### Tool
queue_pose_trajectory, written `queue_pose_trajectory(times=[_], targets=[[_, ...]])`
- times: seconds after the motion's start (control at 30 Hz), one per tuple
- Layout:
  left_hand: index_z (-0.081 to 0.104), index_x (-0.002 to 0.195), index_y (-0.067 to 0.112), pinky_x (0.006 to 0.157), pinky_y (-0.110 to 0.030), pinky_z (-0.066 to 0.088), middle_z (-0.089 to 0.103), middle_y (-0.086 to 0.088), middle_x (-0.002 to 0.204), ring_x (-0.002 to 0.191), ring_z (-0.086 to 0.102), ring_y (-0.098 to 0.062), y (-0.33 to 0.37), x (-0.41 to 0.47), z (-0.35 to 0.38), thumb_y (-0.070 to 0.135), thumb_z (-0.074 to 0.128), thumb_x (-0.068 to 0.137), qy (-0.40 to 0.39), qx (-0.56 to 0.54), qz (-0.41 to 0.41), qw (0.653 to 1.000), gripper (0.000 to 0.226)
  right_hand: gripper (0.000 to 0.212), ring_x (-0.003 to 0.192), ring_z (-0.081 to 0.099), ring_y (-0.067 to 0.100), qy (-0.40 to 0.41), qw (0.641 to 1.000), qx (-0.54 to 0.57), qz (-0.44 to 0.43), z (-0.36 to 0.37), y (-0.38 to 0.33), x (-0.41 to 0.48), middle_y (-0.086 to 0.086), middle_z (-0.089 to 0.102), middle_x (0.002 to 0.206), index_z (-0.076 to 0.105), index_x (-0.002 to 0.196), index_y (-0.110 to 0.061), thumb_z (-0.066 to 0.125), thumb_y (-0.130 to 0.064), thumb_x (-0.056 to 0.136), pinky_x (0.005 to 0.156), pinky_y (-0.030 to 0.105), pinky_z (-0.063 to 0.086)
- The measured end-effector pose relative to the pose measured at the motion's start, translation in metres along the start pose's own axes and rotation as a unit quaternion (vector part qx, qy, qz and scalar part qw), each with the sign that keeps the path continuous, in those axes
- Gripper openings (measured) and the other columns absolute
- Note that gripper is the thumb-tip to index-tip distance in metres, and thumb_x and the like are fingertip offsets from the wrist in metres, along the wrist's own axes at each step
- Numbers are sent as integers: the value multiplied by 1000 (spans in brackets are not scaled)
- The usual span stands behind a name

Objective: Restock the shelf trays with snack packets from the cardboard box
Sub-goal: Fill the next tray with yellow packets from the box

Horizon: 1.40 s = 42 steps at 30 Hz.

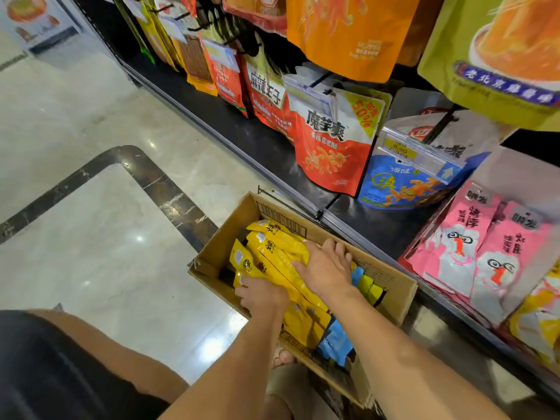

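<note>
Forearms reach up from the bottom of the frame into the cardboard box (397, 286) on the floor at lower centre, where the yellow packets (272, 247) lie overlapped in a row. The left hand (262, 297) curls its grip round the row's near end. The right hand (325, 268) lies flat on top, fingers spread, clasping nothing. These packets look light, soft and slick, so squeezing the row between the 2 hands should lift several together. Beyond, at right, the shelf (378, 231) carries pink packets (460, 237).

An open cardboard box (394, 286) is packed with yellow snack packets (272, 250), laid overlapping; a few blue packets (336, 341) are seen beside them.
</note>
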<state>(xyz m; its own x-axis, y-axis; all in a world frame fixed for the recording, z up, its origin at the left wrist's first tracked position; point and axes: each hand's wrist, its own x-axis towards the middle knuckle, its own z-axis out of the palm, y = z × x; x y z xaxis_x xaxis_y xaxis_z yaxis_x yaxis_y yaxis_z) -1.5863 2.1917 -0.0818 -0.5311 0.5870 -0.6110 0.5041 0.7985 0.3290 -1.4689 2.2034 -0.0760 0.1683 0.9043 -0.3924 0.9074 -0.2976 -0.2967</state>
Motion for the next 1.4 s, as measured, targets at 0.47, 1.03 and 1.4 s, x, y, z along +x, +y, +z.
queue_pose_trajectory(times=[0.47, 1.03, 1.4], targets=[[56, 132, 11, 92, -41, 51, 67, -13, 109, 102, 63, -35, -2, -36, -31, 20, 60, 90, -12, -230, 69, 971, 43, 38, 131, 43, 32, 16, 999, 48, 15, -15, 13, -31, 12, 49, 135, 50, 134, -10, 47, -32, 104, 104, 43, 41], [68, 106, 24, 91, -38, 46, 70, 5, 105, 98, 60, -12, 21, -121, -38, 18, 59, 96, -236, -314, 195, 899, 14, 11, 86, 68, 10, 73, 882, 463, 41, -84, 129, -123, -10, 72, 95, 68, 103, -25, 63, -18, 95, 68, 21, 50], [66, 102, 16, 83, -55, 56, 73, -13, 96, 84, 71, -31, 47, -187, 0, 16, 64, 94, -326, -264, 257, 871, 9, 20, 96, 72, 11, 172, 761, 614, 122, -86, 186, -170, -10, 77, 98, 74, 108, -27, 67, -40, 95, 80, 26, 56]])
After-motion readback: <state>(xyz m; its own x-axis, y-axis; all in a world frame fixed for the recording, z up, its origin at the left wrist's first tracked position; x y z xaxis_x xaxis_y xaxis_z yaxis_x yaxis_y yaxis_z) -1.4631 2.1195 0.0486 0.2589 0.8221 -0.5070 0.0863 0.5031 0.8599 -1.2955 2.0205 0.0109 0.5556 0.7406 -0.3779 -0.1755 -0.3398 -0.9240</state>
